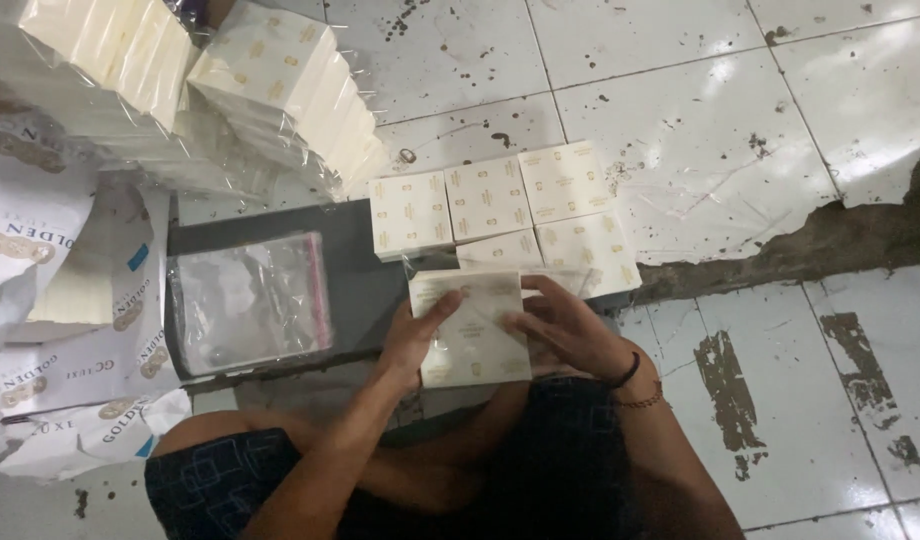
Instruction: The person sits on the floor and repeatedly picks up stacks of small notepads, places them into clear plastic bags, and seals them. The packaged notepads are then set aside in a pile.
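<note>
Left hand (412, 335) and right hand (565, 330) clamped together on one cream box (472, 330), near the lap, five same boxes (500, 205) just behind, clear zip bags (248, 300) at left on dark board (365, 280)

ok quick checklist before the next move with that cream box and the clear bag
1. Cream box held by both hands: ok, left hand on its left side, right hand on its right.
2. Clear sleeve around the box: cannot tell, film only shows near its top right.
3. Row of cream boxes on the floor, clear of the hands: ok.
4. Spare zip bags within reach on the dark board: ok.
5. Box flaps shut: cannot tell.
</note>
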